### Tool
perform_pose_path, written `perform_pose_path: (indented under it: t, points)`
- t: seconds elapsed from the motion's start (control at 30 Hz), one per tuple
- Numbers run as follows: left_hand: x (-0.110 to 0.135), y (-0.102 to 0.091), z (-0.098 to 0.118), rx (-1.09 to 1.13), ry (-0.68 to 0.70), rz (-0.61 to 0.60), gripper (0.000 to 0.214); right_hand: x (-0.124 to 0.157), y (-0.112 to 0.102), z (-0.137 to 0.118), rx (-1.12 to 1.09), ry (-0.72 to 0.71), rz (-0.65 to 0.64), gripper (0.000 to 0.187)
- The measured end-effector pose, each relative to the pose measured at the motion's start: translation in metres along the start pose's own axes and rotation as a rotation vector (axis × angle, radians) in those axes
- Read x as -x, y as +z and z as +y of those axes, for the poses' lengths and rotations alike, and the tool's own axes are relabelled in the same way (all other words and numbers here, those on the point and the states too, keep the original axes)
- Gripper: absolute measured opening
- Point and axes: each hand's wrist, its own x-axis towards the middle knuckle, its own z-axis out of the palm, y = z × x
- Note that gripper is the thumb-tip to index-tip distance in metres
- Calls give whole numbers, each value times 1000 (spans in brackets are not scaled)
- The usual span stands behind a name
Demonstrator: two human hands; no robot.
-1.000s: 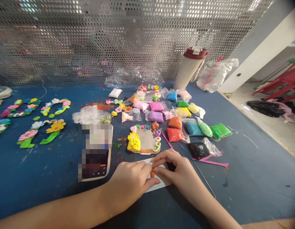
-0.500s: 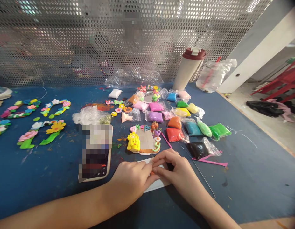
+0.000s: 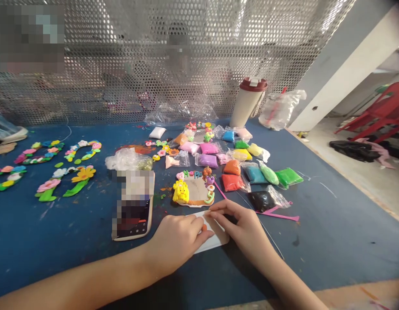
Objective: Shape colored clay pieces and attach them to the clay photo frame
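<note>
Low in the middle of the head view, my left hand [image 3: 178,239] has its thumb and fingers closed on a small piece of orange clay [image 3: 204,227]. Just to its right, my right hand [image 3: 239,221] has its fingertips pinched together; whatever they hold is too small to make out. Both hands are over a white card [image 3: 218,239] lying on the table. Directly beyond it is a decorated frame [image 3: 196,203] with a grey middle, edged with a yellow clay figure [image 3: 180,192], coloured letters and small clay shapes.
Bags of coloured clay [image 3: 232,181] spread behind and right, beside a pink tool [image 3: 281,216]. A phone [image 3: 134,215] lies left, near clay-decorated frames [image 3: 78,174]. A tumbler [image 3: 246,105] and a plastic bag [image 3: 279,110] stand by the perforated metal screen [image 3: 122,77].
My right fingertips have drawn apart from the left ones and moved up slightly, leaving the orange clay showing at my left hand. The camera view has shifted a little.
</note>
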Motion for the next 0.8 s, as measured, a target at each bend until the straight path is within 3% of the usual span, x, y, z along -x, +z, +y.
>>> perform_pose_path:
  t: [0.23,0.4,0.5,0.6,0.7,0.8]
  points:
    - [8,-13,8,3,106,133,47,12,-1,-7,140,-138,144,13]
    - [23,-14,8,-31,193,241,47,3,-45,-21,375,-186,168,12]
    - [26,-10,4,-20,165,267,49,-33,-82,-23,576,-104,222,14]
    - [25,-6,2,19,123,249,52,-86,-105,-18,752,23,338,21]
    - [26,-6,3,56,144,219,54,-134,-110,-6,892,117,417,31]
    - [29,-7,4,78,189,190,54,-162,-106,8,988,154,411,33]
